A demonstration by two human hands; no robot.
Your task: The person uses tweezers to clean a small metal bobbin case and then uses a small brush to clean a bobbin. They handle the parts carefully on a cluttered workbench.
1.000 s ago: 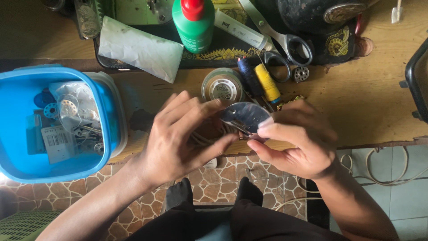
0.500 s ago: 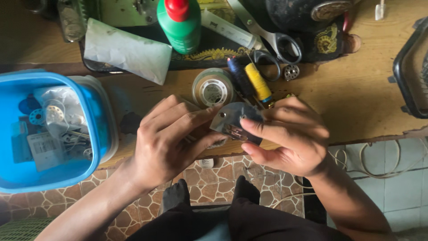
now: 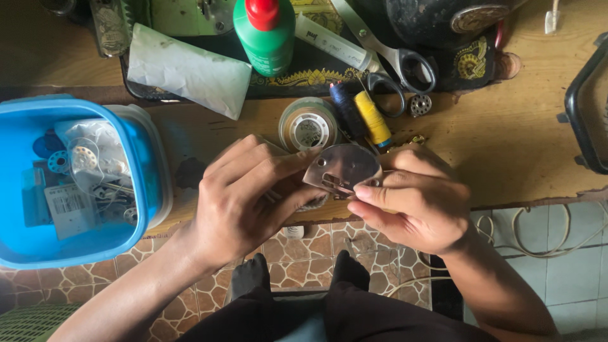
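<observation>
Shiny, the flat silver metal plate with small holes (image 3: pixel 342 170) is pinched between my left hand (image 3: pixel 244 196) and right hand (image 3: pixel 411 206), not yet set down on the wooden surface (image 3: pixel 506 145).

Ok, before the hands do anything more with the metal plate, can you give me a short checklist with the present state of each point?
1. Small rounded metal plate with slots held by both hands: ok, left hand and right hand both touch it.
2. Plate above the wooden table, not the tiled floor: ok, though close to the table edge.
3. Plate face in view: ok, holes and slot show.
4. Silver scissors with black handles away from the fingers: ok, they lie farther back.
5. Yellow thread spool and dark blue thread spool clear of the hands: not ok, they lie just behind the plate.
6. Blue plastic box of small parts open: ok.
</observation>
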